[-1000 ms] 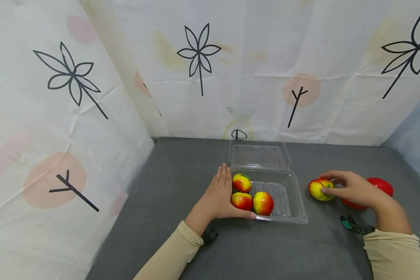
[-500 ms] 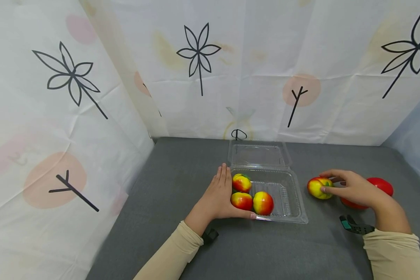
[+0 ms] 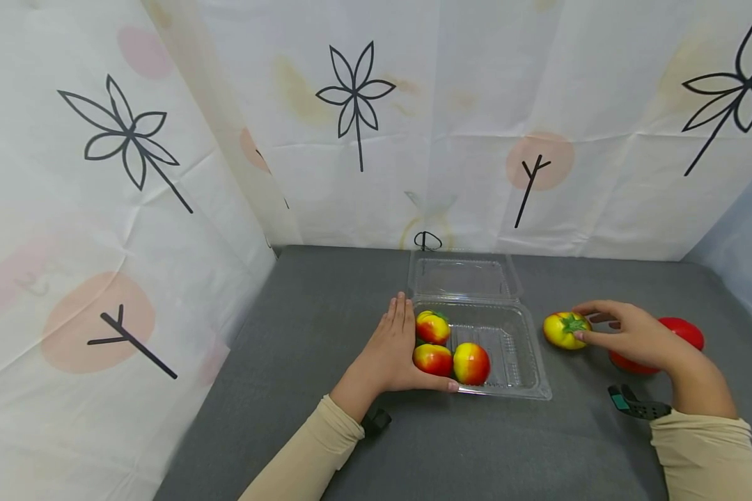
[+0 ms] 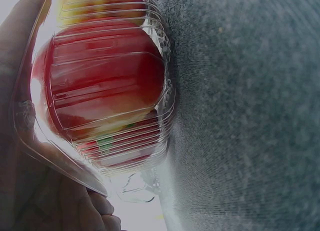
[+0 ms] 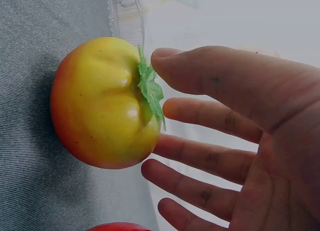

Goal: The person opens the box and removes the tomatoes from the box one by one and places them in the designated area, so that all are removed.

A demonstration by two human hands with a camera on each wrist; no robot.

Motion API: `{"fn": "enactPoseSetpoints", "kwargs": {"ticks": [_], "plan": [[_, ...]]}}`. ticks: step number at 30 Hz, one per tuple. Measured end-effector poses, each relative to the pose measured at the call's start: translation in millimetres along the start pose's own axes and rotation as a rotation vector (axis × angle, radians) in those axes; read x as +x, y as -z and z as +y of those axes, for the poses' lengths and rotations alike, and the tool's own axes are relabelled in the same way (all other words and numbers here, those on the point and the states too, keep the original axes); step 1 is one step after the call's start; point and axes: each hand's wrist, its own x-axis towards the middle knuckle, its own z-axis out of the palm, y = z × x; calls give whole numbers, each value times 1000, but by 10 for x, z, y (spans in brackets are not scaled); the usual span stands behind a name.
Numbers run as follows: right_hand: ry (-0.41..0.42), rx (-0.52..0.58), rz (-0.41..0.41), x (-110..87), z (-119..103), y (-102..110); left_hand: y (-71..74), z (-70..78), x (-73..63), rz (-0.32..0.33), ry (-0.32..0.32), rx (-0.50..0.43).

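In the head view, an open clear plastic clamshell box holds three red-and-yellow tomato-like fruits, such as the nearest right one. My left hand lies along the box's left side, fingers straight and thumb at the front rim. Through the box wall in the left wrist view, a red fruit shows. Right of the box, a yellow-and-red toy tomato with a green leafy top sits on the table. My right hand is just beside it, thumb and fingers spread loosely at its leafy end, not wrapped round it.
A red round fruit and another orange-red one, partly hidden, lie under and behind the right hand and forearm. The box's lid is folded back towards the patterned cloth wall. All stands on a grey table.
The tomato beside my right hand has shifted slightly left and away from me and turned, so its green top now shows. My left hand and the box have not moved.
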Motion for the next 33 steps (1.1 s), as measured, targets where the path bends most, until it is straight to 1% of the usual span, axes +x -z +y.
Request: {"fn": "enactPoseSetpoints", "kwargs": {"ticks": [18,23,29,33], "plan": [[13,22,57,-17,-75,9,1,5,-8,0,-1,-1],[33,25,83,-22,-140,15,5,7,-11,0,-4,-2],[69,17,142,-32,-220,1,13,9,-16,3,-11,-2],[103,46,165,-36,-273,-14,15,10,-18,3,-10,0]]}}
